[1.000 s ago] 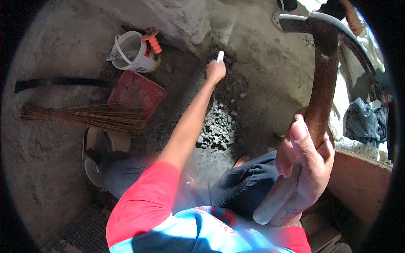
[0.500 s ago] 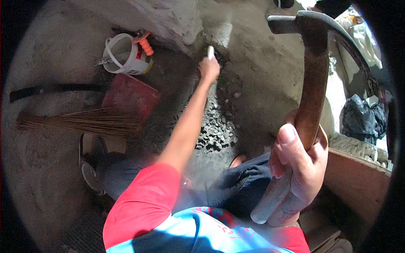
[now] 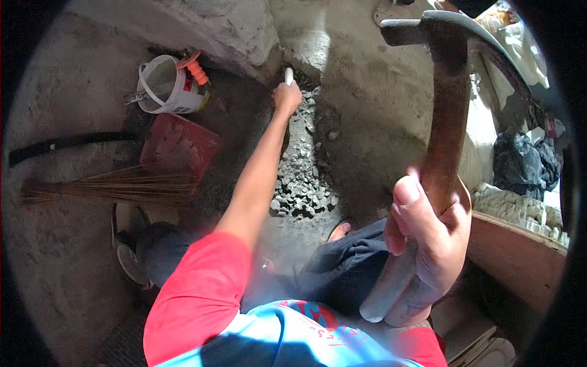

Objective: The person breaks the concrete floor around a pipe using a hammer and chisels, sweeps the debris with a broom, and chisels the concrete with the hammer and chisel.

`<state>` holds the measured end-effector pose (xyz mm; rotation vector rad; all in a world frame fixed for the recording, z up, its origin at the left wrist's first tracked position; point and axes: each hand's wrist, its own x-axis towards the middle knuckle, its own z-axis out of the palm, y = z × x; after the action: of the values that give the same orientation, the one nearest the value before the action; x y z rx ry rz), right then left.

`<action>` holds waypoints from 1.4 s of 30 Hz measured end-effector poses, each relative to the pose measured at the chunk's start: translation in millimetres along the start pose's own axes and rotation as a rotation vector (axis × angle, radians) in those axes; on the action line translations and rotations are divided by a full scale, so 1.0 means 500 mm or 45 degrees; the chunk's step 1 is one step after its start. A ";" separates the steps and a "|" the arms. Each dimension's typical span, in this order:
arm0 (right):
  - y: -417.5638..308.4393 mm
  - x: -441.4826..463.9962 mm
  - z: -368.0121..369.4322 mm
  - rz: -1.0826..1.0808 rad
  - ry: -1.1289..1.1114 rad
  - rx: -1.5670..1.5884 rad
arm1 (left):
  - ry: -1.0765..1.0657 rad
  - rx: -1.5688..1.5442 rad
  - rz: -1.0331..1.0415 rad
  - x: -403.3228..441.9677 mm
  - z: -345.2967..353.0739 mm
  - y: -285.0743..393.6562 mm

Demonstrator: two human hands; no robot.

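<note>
My left hand (image 3: 287,98) reaches far forward and is closed around a pale rod (image 3: 288,76). The rod's rounded end sticks out past the fist, and its other end is hidden. Beneath that hand and arm lies a strip of grey broken rubble (image 3: 302,183) in the floor, beside a rough wall base (image 3: 244,37). Close to the camera on the right, my right hand (image 3: 431,232) grips a claw hammer (image 3: 449,110) by its brown handle, head raised. The handle's lower end shows below the fingers.
To the left stand a white bucket (image 3: 165,85) with an orange-handled tool (image 3: 194,68), a red dustpan (image 3: 177,144), a stick broom (image 3: 110,186) and a dark curved strip (image 3: 67,144). At right are a black plastic bag (image 3: 520,162) and a wooden board (image 3: 520,251).
The whole view has shifted slightly, with floor objects now a little farther left. Both hands keep their grips on the rod and the hammer, and the hammer stays raised.
</note>
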<state>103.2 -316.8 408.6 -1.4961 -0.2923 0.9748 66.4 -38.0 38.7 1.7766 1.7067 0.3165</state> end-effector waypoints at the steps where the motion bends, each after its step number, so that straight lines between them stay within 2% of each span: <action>1: -0.002 0.000 0.001 -0.001 -0.001 0.001 | -0.068 0.031 0.095 -0.010 -0.003 -0.007; 2: -0.003 0.001 0.005 0.009 0.001 0.006 | -0.134 0.065 0.195 -0.019 -0.011 -0.013; 7: 0.000 0.000 0.009 -0.007 -0.044 0.022 | 0.057 0.002 0.087 0.021 -0.016 -0.039; 10: 0.000 -0.005 0.016 -0.099 -0.052 -0.093 | 0.100 0.039 0.166 0.032 0.021 -0.041; 12: 0.001 -0.011 0.017 -0.111 -0.082 -0.111 | 0.044 0.091 0.123 -0.022 -0.015 -0.031; 14: -0.003 -0.016 0.015 -0.099 -0.112 -0.107 | 0.039 0.063 0.193 -0.047 -0.037 -0.042; 15: -0.003 -0.017 0.015 -0.082 -0.138 -0.108 | -0.082 0.162 0.330 -0.049 -0.052 -0.058; 16: -0.002 -0.018 0.018 -0.078 -0.139 -0.107 | -0.084 0.164 0.327 -0.050 -0.055 -0.059; 18: 0.001 -0.022 0.025 -0.108 -0.084 -0.093 | 0.104 0.036 0.327 -0.052 -0.069 -0.049; 22: 0.000 -0.032 0.031 -0.118 -0.105 -0.050 | -0.068 0.197 0.391 -0.007 0.007 -0.049; 24: 0.000 -0.036 0.029 -0.113 -0.122 -0.078 | -0.141 0.227 0.305 -0.042 -0.021 -0.043; 28: 0.000 -0.036 0.022 -0.135 -0.121 -0.163 | -0.204 0.381 0.411 -0.049 -0.033 -0.023; 31: 0.002 -0.024 0.024 -0.095 0.004 -0.195 | 0.059 0.163 0.389 -0.123 -0.106 0.042; 32: -0.006 -0.024 0.034 -0.036 0.079 -0.162 | 0.097 -0.002 0.414 -0.158 -0.145 0.058; 34: 0.014 -0.001 0.033 -0.182 0.147 -0.217 | 0.126 -0.465 0.400 -0.243 -0.222 0.104; 35: 0.021 0.018 0.027 -0.091 0.227 -0.355 | 0.149 -0.677 0.434 -0.280 -0.255 0.137; 38: 0.031 0.057 0.053 -0.274 0.190 -0.137 | 0.086 -0.714 0.667 -0.383 -0.367 0.203; 40: 0.037 0.073 0.064 -0.137 0.202 -0.052 | 0.035 -0.671 0.707 -0.454 -0.416 0.213; 42: 0.036 0.072 0.083 -0.362 -0.031 0.133 | 0.065 -0.535 0.925 -0.517 -0.451 0.197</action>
<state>89.2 -266.6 382.8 -1.3071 -0.4518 0.7693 -18.4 -217.0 335.6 1.9931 0.8663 0.9565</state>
